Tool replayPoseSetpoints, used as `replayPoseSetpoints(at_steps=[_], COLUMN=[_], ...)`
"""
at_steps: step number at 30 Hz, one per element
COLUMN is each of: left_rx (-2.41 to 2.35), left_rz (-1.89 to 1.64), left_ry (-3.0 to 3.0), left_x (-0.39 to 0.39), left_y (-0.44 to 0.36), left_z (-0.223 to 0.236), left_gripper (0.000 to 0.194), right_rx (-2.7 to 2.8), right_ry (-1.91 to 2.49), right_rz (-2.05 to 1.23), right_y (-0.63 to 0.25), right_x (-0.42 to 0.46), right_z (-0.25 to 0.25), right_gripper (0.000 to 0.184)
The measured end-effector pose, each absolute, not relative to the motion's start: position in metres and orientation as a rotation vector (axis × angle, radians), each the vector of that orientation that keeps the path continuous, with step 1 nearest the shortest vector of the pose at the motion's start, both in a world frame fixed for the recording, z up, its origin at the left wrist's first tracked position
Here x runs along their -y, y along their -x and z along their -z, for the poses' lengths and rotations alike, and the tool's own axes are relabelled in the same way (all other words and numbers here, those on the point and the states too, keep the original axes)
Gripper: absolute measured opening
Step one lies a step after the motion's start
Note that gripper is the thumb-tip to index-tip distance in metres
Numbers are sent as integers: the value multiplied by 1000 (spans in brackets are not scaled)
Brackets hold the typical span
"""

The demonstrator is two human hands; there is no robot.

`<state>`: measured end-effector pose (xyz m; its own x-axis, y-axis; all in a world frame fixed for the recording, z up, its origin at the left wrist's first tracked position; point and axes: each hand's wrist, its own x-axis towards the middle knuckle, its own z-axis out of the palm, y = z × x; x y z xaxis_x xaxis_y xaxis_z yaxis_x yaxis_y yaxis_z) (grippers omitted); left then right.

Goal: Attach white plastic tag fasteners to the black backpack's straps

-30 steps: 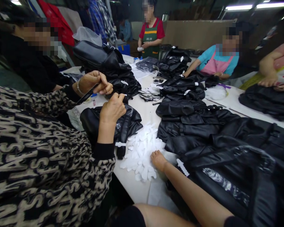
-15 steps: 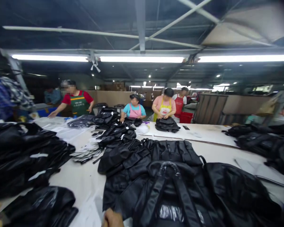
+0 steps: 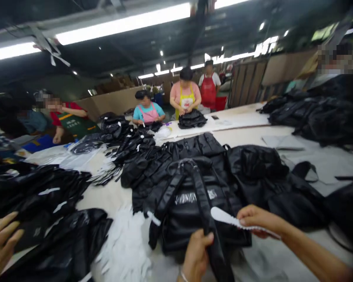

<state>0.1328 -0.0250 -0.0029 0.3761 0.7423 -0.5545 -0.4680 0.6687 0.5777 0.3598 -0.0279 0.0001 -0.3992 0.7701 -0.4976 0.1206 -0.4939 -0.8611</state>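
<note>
A black backpack lies straps-up on the white table in front of me. My left hand is closed round one of its black shoulder straps, low in the view. My right hand reaches in from the lower right and pinches a white toothed strip, holding it over the backpack beside the strap. A second white strip is fitted on the other strap.
Several black backpacks are heaped across the table. A pile of white strips lies left of my bag. A co-worker's open hand rests on black bags at the far left. Several people in aprons work along the far side.
The view swung up from the table and tilted back down. My right hand left the white pile and now holds a strip. My left hand now grips a strap.
</note>
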Motion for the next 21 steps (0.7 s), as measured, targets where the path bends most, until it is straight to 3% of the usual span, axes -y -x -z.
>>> replayPoseSetpoints(at_steps=[5, 14, 21], left_rx=[-1024, -1126, -1119], left_rz=[-633, -570, -690], left_ry=[-383, -448, -501], left_x=[44, 35, 42], left_y=[-123, -129, -144], left_z=[21, 9, 15], left_gripper=[27, 25, 35], right_rx=[1268, 1086, 753], right_ry=[1456, 1359, 1224], right_rz=[-2102, -1973, -2181], right_y=[-393, -301, -290], right_x=[62, 40, 29], right_z=[34, 39, 44], right_gripper=[30, 9, 23])
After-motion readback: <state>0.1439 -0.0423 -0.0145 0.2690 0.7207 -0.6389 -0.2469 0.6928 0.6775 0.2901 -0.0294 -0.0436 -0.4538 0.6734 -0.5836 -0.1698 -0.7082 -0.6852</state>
